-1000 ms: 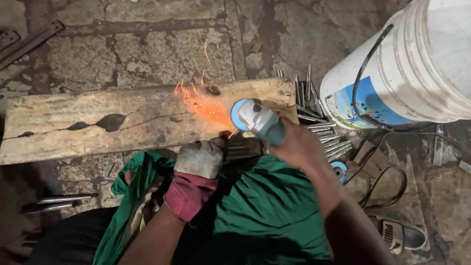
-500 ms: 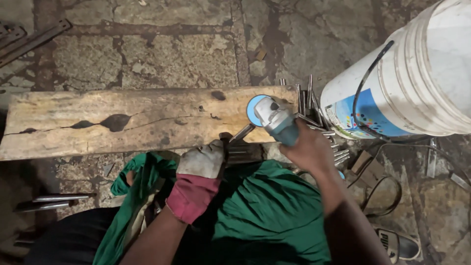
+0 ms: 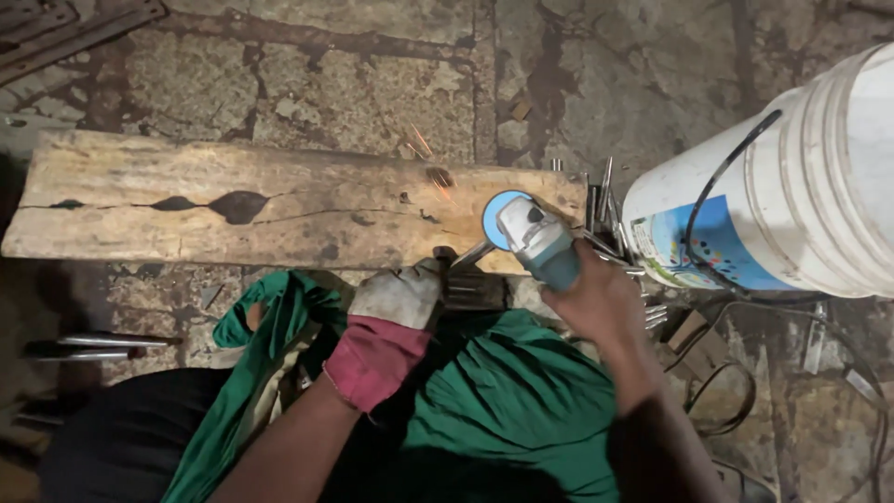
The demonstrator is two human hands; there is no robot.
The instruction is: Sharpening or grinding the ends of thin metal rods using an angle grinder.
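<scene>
Fingers of the right hand [image 3: 596,303] are closed around the body of a small angle grinder [image 3: 535,240], which has a grey head and a blue guard. Its disc stands at the near edge of a wooden plank [image 3: 233,200], toward the right end. The left hand [image 3: 396,296] wears a dirty white glove with a red cuff, and it is closed on a thin metal rod [image 3: 473,253]. This rod goes up and to the right until it meets the grinder disc. A few orange sparks [image 3: 433,182] fly over the plank, just left and far of the disc.

Under both forearms lies a green cloth [image 3: 484,410], spread over the lap of the person. Right of the grinder a big white bucket [image 3: 792,196] lies tilted, with a black cable across it. Between bucket and plank stands a bunch of short metal rods [image 3: 605,191]. More rods [image 3: 93,346] lie on the stone floor at the near left.
</scene>
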